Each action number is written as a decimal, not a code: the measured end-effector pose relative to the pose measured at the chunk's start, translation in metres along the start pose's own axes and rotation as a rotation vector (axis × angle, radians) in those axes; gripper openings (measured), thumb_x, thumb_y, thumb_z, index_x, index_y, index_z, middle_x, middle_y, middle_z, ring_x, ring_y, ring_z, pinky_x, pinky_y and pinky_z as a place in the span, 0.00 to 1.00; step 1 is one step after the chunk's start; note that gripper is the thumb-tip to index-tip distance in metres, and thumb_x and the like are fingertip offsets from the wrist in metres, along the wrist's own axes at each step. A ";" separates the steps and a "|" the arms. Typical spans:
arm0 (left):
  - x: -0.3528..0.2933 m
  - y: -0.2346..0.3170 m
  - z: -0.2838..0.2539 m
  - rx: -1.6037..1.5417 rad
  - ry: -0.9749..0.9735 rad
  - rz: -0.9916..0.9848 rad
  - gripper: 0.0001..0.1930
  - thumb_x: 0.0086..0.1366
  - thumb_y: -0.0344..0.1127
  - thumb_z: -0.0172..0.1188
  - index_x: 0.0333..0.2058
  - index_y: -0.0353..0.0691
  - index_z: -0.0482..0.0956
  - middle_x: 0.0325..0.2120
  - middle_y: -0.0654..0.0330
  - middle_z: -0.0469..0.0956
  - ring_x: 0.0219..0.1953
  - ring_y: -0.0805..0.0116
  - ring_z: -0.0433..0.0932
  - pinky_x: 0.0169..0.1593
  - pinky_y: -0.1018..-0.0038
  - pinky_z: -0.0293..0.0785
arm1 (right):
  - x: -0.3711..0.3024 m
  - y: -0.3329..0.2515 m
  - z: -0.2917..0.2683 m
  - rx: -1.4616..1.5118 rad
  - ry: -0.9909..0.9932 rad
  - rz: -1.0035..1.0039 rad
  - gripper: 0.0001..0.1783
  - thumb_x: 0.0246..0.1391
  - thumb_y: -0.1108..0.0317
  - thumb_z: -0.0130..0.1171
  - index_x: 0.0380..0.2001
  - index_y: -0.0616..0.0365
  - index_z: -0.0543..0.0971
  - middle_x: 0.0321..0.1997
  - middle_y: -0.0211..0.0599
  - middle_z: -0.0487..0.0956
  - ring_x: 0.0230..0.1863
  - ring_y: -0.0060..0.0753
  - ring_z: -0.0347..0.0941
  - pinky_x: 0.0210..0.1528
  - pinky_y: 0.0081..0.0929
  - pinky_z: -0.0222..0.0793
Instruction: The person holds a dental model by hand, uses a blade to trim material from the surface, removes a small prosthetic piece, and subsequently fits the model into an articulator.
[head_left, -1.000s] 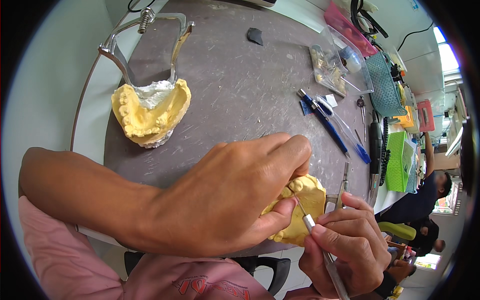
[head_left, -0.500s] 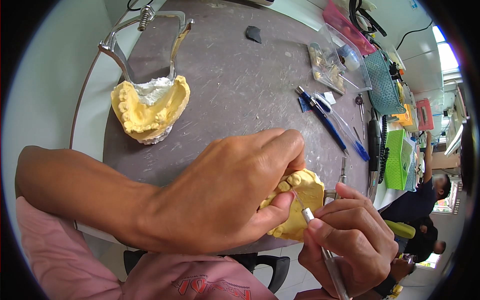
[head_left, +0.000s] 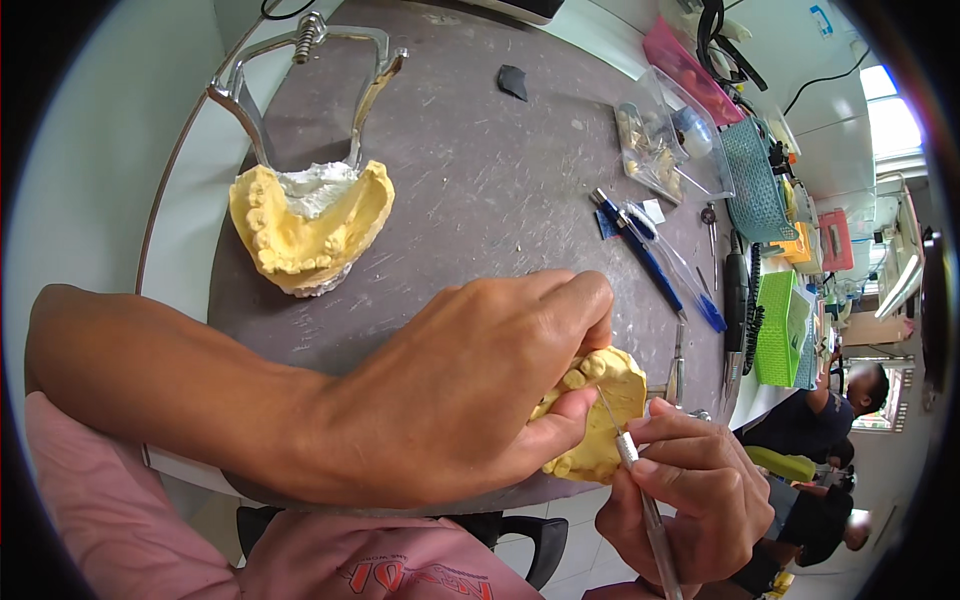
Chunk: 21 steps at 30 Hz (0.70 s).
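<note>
A yellow plaster dental cast is gripped by my left hand, thumb on its inner side and fingers curled over the tooth row. Much of the cast is hidden behind this hand. My right hand pinches a slim metal dental instrument like a pen. Its thin tip points at the cast close to the teeth near my left thumb; whether it touches is too fine to tell. Another yellow dental cast, with white plaster on it, lies at the far left, attached to a metal articulator frame.
Right of centre lie a blue pen, a clear-handled brush and a black handpiece. Behind them stand a clear plastic box, a teal basket and a green basket. A black scrap lies farther back. People are at the right.
The instrument's tip has shifted slightly away from the teeth, and my right hand has moved a little left. My left hand keeps its grip. The whole view has shifted slightly.
</note>
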<state>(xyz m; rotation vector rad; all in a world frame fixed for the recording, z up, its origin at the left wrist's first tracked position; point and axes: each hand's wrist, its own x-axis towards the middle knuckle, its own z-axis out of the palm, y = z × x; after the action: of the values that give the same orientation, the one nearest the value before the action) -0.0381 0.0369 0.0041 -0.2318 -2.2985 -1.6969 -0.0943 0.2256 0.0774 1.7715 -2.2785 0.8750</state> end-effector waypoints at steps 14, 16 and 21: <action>0.000 -0.002 0.000 0.010 0.005 0.007 0.13 0.55 0.24 0.64 0.38 0.31 0.72 0.30 0.53 0.77 0.18 0.68 0.74 0.23 0.72 0.70 | 0.002 0.001 -0.006 -0.013 -0.131 0.128 0.11 0.41 0.82 0.68 0.29 0.63 0.77 0.26 0.45 0.82 0.32 0.43 0.85 0.46 0.43 0.82; 0.000 -0.001 0.000 0.007 -0.004 -0.001 0.13 0.55 0.24 0.64 0.38 0.32 0.72 0.31 0.53 0.77 0.19 0.68 0.75 0.23 0.72 0.70 | 0.008 -0.010 -0.002 -0.021 -0.054 0.160 0.10 0.41 0.83 0.70 0.28 0.65 0.79 0.26 0.46 0.83 0.33 0.42 0.85 0.43 0.37 0.82; 0.000 0.000 0.000 0.011 0.001 0.020 0.13 0.54 0.24 0.65 0.38 0.32 0.73 0.31 0.54 0.76 0.23 0.65 0.76 0.25 0.70 0.71 | 0.011 -0.014 -0.005 -0.009 0.007 0.213 0.10 0.40 0.84 0.73 0.28 0.67 0.83 0.28 0.47 0.84 0.34 0.41 0.85 0.38 0.28 0.81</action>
<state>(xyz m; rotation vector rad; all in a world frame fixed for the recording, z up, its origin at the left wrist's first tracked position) -0.0379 0.0364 0.0038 -0.2511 -2.2958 -1.6742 -0.0859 0.2164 0.0919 1.5396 -2.4965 0.9000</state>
